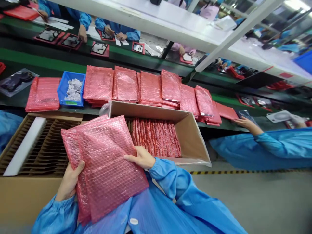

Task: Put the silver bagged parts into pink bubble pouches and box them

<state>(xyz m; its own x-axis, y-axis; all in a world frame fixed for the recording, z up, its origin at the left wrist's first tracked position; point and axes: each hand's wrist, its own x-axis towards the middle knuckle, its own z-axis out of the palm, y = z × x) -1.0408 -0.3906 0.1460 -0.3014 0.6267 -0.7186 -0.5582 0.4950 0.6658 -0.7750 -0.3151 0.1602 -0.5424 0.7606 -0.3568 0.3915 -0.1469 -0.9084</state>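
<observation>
In front of my body I hold a few overlapping pink bubble-wrap bags [107,162]. My left hand [70,178] grips their left edge, thumb on top. The right edge is pinched by my right hand [141,157], its thumb lying on the top bag and the other fingers mostly hidden. Just behind the bags stands an open cardboard box [195,136] lined with clear plastic. A row of upright pink bubble-wrap packs [156,136] fills part of it, and the right end shows bare cardboard.
Stacks of pink bubble bags [151,86] line the bench behind the box, beside a blue bin [70,102] of small whitish packets. At left, a carton with cardboard dividers [56,146] carries a white foam strip [25,146]. A co-worker's arm [255,131] reaches in at right.
</observation>
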